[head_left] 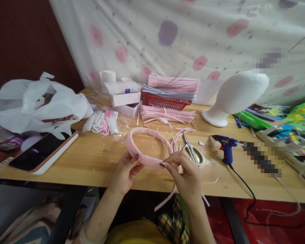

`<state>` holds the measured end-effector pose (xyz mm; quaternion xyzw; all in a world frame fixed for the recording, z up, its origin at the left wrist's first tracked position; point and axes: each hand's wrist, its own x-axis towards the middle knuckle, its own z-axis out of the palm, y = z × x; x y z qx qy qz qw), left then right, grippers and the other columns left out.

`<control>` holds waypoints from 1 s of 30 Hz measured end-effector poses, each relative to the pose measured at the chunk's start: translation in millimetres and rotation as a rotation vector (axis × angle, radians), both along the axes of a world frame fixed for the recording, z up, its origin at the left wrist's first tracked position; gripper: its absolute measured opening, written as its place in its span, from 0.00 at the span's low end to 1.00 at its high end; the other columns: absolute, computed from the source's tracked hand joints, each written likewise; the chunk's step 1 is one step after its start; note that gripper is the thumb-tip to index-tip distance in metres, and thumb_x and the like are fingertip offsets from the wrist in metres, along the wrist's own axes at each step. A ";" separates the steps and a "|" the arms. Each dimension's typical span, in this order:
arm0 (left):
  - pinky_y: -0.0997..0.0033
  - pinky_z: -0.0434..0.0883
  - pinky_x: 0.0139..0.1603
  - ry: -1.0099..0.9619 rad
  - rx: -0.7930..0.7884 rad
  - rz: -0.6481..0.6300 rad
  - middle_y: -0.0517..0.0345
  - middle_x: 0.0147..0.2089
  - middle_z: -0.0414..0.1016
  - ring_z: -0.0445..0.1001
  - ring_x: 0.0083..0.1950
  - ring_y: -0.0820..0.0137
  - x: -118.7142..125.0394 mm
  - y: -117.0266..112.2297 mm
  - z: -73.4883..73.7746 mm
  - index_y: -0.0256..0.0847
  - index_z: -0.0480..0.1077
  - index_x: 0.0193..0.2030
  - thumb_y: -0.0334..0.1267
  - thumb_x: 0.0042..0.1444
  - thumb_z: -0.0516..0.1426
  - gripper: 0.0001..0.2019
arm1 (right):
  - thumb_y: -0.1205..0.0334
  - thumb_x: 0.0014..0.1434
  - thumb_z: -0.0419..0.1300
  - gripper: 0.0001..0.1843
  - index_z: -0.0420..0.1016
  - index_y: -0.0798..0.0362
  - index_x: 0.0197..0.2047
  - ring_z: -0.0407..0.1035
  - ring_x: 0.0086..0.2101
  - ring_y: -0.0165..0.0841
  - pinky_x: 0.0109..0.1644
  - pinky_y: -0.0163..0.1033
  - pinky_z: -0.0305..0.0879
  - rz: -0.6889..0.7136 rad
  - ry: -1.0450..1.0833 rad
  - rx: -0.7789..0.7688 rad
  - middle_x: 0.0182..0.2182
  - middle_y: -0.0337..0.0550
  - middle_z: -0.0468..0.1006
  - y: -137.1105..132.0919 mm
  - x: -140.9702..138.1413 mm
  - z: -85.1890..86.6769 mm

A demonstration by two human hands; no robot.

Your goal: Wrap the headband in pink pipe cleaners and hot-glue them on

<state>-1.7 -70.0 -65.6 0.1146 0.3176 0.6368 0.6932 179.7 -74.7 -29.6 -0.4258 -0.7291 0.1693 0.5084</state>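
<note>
A pink padded headband (142,154) lies arched over the near edge of the wooden table (91,162). My left hand (125,171) pinches its lower left part, fingers closed on it. My right hand (185,174) grips the band's lower right part together with a pink strip (167,200) that hangs down past the table edge. Thin wires (157,130) rise from the band's far side.
Scissors (191,150) and a blue glue gun (225,145) lie right of my hands. Behind are pink strips (167,113), a red basket (165,101), small white drawers (124,96), beads in plastic (104,123), a foam head (234,96). A tablet (44,152) and white bag (38,105) sit left.
</note>
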 end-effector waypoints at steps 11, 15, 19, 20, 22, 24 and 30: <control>0.87 0.77 0.29 -0.006 -0.011 -0.021 0.63 0.27 0.81 0.78 0.27 0.79 -0.6 -0.9 3.1 0.36 0.77 0.29 0.36 0.30 0.76 0.19 | 0.72 0.59 0.64 0.08 0.75 0.50 0.33 0.70 0.33 0.30 0.37 0.36 0.64 0.060 -0.031 0.051 0.30 0.37 0.74 6.8 4.2 -1.9; 0.87 0.77 0.29 -0.010 -0.012 -0.026 0.63 0.27 0.81 0.78 0.26 0.79 0.3 0.0 3.3 0.36 0.77 0.29 0.36 0.29 0.76 0.19 | 0.73 0.59 0.64 0.08 0.76 0.50 0.33 0.70 0.33 0.30 0.37 0.35 0.65 0.075 -0.041 0.071 0.30 0.37 0.74 8.3 4.7 1.1; 0.86 0.77 0.30 -0.001 0.006 -0.031 0.63 0.28 0.81 0.78 0.27 0.79 -0.4 0.3 1.2 0.37 0.77 0.30 0.36 0.31 0.76 0.18 | 0.72 0.59 0.65 0.07 0.76 0.50 0.33 0.70 0.32 0.30 0.36 0.35 0.65 0.095 -0.062 0.074 0.30 0.38 0.74 9.8 6.5 1.0; 0.86 0.77 0.30 0.002 0.009 -0.033 0.64 0.29 0.81 0.78 0.27 0.79 -0.6 0.0 0.8 0.37 0.77 0.31 0.36 0.31 0.76 0.18 | 0.72 0.59 0.65 0.07 0.76 0.50 0.33 0.70 0.32 0.30 0.35 0.35 0.65 0.101 -0.071 0.073 0.30 0.38 0.74 10.3 7.3 0.8; 0.87 0.77 0.29 0.007 0.015 -0.036 0.64 0.29 0.81 0.78 0.27 0.79 -1.1 -0.4 0.1 0.37 0.77 0.31 0.36 0.31 0.76 0.18 | 0.72 0.59 0.65 0.08 0.76 0.50 0.33 0.70 0.32 0.31 0.36 0.35 0.65 0.112 -0.088 0.074 0.29 0.38 0.74 11.4 9.1 1.0; 0.87 0.77 0.29 0.009 0.019 -0.043 0.64 0.29 0.81 0.78 0.27 0.79 -1.5 -0.6 -0.4 0.37 0.77 0.31 0.37 0.32 0.76 0.18 | 0.72 0.60 0.64 0.07 0.76 0.50 0.33 0.70 0.33 0.31 0.36 0.35 0.66 0.119 -0.101 0.084 0.30 0.38 0.75 12.4 10.7 2.2; 0.86 0.77 0.30 -0.003 0.040 -0.060 0.64 0.30 0.81 0.78 0.28 0.79 -1.4 0.4 -1.7 0.37 0.77 0.31 0.36 0.33 0.76 0.18 | 0.73 0.61 0.63 0.08 0.76 0.50 0.34 0.70 0.32 0.31 0.36 0.35 0.66 0.150 -0.140 0.120 0.30 0.38 0.75 15.7 14.4 8.2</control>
